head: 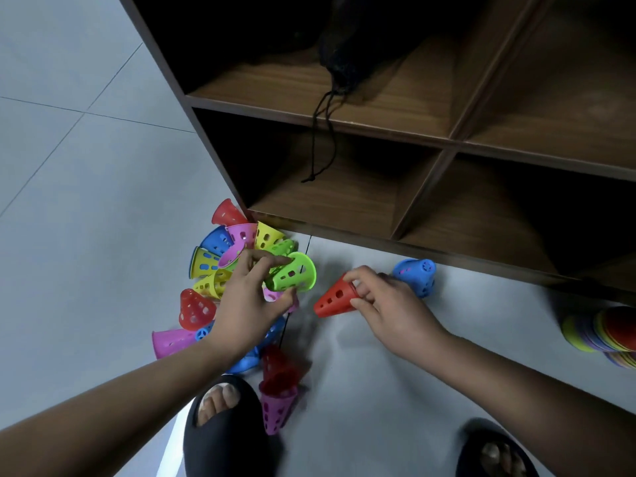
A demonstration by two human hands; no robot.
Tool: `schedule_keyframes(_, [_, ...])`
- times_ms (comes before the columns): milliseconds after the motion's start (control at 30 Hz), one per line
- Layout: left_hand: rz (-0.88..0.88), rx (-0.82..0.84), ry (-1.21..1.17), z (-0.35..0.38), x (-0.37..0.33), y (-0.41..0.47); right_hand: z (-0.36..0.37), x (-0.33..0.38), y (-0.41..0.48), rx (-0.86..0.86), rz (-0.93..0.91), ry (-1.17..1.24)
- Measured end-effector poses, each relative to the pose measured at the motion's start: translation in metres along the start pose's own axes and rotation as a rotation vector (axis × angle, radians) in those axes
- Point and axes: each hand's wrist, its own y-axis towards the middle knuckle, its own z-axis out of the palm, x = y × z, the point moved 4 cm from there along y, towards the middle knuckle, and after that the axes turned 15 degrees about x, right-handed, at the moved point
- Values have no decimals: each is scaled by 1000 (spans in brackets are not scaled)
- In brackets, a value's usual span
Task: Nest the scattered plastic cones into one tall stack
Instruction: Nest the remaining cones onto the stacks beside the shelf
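Two cones are in hand at once. The left hand [247,304] curls fingers and thumb round a green cone [292,274], lifted with its wide mouth turned toward the right hand [389,304]. That hand pinches a red cone [333,299] by one end, between thumb and fingertips.

Both cones are held just out from the foot of the shelf [344,228], close together but not touching. They sit roughly in line, likely so that one can slide into the other and begin the stack. The right hand's grip at the end would leave the red cone's sides free to nest.

A blue cone [418,275] lies on the floor [86,201] close under the shelf's bottom edge, just beside the right hand, probably next in reach. The pile [213,266] of loose cones in yellow, pink, blue and red is heaped at the shelf's left corner, partly hidden by the left hand. Farther out from the shelf, a purple cone [277,411] seems to carry a red one, though both are blurred. Most of the nesting appears yet to be done.
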Motion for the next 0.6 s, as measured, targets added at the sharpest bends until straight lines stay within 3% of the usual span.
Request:
schedule_keyframes(300, [174, 5, -52, 8, -76, 24, -67, -14, -43, -274, 112, 283])
schedule_keyframes(600, [291, -53, -115, 12, -113, 39, -77, -64, -62, -354, 244, 681])
